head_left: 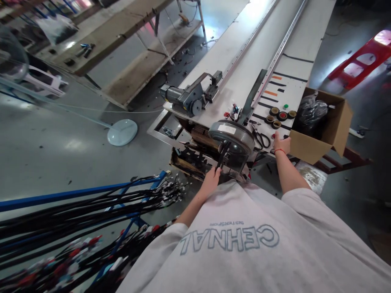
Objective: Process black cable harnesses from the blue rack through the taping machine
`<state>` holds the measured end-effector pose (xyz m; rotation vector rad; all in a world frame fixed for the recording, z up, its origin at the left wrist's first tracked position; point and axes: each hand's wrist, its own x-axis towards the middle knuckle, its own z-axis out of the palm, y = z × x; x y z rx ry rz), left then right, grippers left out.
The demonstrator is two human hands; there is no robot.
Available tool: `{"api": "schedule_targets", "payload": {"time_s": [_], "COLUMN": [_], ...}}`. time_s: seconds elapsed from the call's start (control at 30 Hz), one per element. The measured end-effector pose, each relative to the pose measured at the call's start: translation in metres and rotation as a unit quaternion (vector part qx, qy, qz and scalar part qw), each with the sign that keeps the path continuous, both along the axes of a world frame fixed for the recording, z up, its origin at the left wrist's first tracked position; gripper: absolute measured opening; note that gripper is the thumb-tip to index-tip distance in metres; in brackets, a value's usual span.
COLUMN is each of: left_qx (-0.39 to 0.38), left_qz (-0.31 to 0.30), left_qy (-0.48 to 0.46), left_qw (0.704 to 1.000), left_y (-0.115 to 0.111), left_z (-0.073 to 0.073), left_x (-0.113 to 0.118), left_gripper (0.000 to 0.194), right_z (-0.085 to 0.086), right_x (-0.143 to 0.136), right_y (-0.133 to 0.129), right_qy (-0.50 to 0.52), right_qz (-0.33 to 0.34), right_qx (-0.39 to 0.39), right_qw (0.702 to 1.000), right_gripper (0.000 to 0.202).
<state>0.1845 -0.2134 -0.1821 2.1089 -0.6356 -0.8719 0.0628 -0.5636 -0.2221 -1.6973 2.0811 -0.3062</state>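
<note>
My left hand (211, 180) is closed around the lower end of a black strip-like piece (224, 154), which runs up to a round grey reel-like drum (232, 133) with a white label. What the strip is exactly, I cannot make out. My right hand (281, 144) is at the table's right edge, fingers curled and thumb up, beside a small red item (273, 136). Whether it grips anything is hidden. Black-handled scissors (262, 139) lie left of this hand. Several tape rolls (276, 124) sit just beyond it, near a green button (286, 106).
An open cardboard box (316, 148) with a plastic bag stands right of the long white table (297, 42). A grey motor unit (183, 97) is mounted at the table's left. Black cables (91, 211) hang on a blue rack at lower left. A red stool (360, 61) stands far right.
</note>
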Motion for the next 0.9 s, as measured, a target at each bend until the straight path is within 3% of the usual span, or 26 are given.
{"api": "schedule_targets", "payload": {"time_s": [0.2, 0.4, 0.57, 0.7, 0.9], "left_qx": [-0.013, 0.044, 0.055, 0.020, -0.013], "left_qz": [0.020, -0.048, -0.057, -0.026, -0.023], "left_qy": [0.004, 0.023, 0.064, 0.142, 0.148], "left_qw": [1.000, 0.998, 0.995, 0.989, 0.989], "left_y": [0.000, 0.017, 0.034, 0.028, 0.009], "left_z": [0.002, 0.011, 0.017, 0.022, 0.020], "left_x": [0.004, 0.000, -0.001, 0.002, 0.004], "left_gripper": [0.026, 0.025, 0.031, 0.037, 0.038], "right_z": [-0.001, -0.002, -0.004, -0.006, -0.007], "right_x": [0.000, 0.000, 0.000, 0.000, -0.001], "right_y": [-0.001, -0.001, -0.002, -0.003, -0.003], "right_qy": [0.009, -0.011, -0.026, -0.029, -0.034], "right_qz": [0.010, -0.004, -0.020, -0.023, -0.018], "right_qx": [0.005, -0.009, -0.030, -0.037, -0.041], "right_qw": [1.000, 1.000, 0.999, 0.999, 0.998], "right_gripper": [0.077, 0.073, 0.071, 0.072, 0.072]}}
